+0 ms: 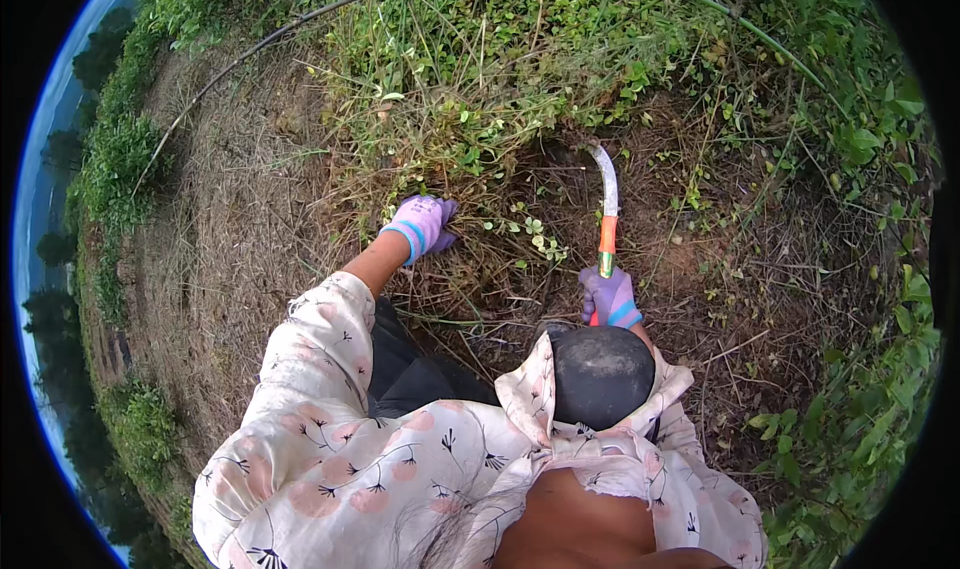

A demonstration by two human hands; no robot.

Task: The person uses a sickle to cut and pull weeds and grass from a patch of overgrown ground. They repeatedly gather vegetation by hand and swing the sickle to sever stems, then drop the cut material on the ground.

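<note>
My left hand, in a purple and lilac knit work glove with a blue stripe at the cuff, is curled into a tangle of weeds and grips some of the stems. Its fingertips are partly hidden by the leaves. In my right hand, gloved alike, is the handle of a sickle. The handle has orange and green parts, and the curved, pale blade points away from me. The blade's tip reaches the dug-in edge of the weed mat, where dry roots hide it.
A long, thin bent stem arches across the far side. Leafy shrubs crowd the right edge. Dry cut grass covers the ground at left. Close to me, a dusty black rounded surface, apparently my knee, stands below the sickle.
</note>
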